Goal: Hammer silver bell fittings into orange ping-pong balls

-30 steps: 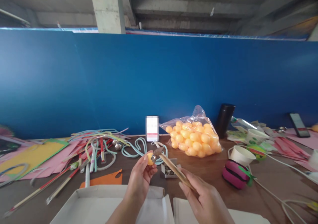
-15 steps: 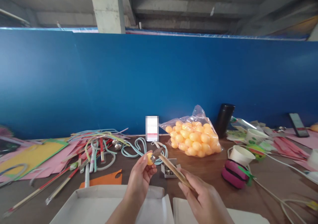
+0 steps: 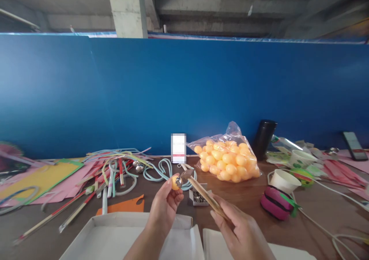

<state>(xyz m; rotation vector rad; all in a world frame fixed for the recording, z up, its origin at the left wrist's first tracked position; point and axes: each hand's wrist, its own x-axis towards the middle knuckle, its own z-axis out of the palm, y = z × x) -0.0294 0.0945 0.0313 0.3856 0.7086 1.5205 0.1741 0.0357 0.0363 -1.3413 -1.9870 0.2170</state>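
Pinched in the fingers of my left hand (image 3: pixel 164 205) is a small orange ball (image 3: pixel 174 180), like a table tennis ball. Its right side is covered with shiny silver thumbtack heads (image 3: pixel 178 182). My right hand (image 3: pixel 238 223) is closed around the wooden handle of a hammer (image 3: pixel 206 196). The hammer's dark head is just right of the ball, a small gap from the tacks. Beneath the handle, a small open box of metal tacks (image 3: pixel 200 199) sits on the table.
A clear bag of orange balls (image 3: pixel 229 162) lies behind my hands. An open white box (image 3: pixel 95 233) is in front at left. Tubes, straws and coloured paper (image 3: pixel 34 179) clutter the left. A black bottle (image 3: pixel 264 139), paper cup (image 3: pixel 284 182) and magenta pouch (image 3: pixel 275 202) stand right.
The hammer head has drawn slightly away from the ball, to the right. The ball has turned a little, showing more of its silver tacks. The whole view has shifted slightly.
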